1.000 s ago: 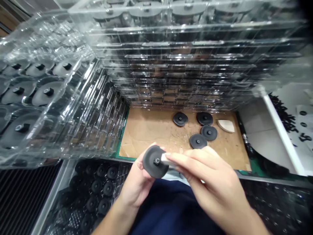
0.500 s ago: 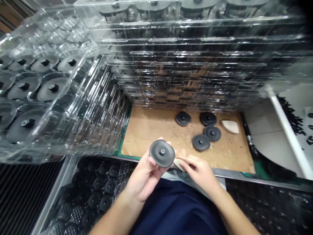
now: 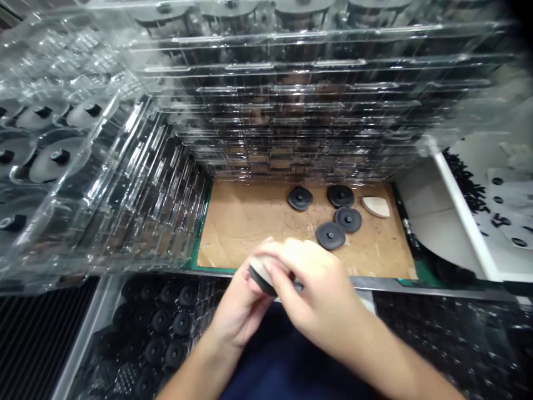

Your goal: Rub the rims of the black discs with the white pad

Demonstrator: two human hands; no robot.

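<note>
a: what is each hand holding?

b: the left hand (image 3: 238,308) cradles a black disc (image 3: 261,282) from beneath, tilted so that its edge shows; the right hand (image 3: 320,282) pinches a pale pad (image 3: 262,266) against the disc's upper side; both grips are grasping, though the right fingers hide much of the contact

a: and where is that happening?

b: in the air over the near edge of the bench (image 3: 425,269); beyond lies a cardboard sheet (image 3: 239,222) with four loose discs (image 3: 331,235), three close together and one a little apart; a pale wedge (image 3: 375,206) sits to their right; stacked clear trays (image 3: 291,119) rise behind and to the left

a: what could go wrong from there?

b: my guess is the disc slipping first; it is tipped and held near its rim, so a hard push from the pad might twist it out of the left grip; it could then drop past the bench edge

a: anything else?

b: uneven pressure might scuff the disc or leave part of it untouched, since the hand blocks the view; if the pad caught on the central stub such discs carry, it might jerk loose; and a careless elbow to the left could knock the tray stack
</note>
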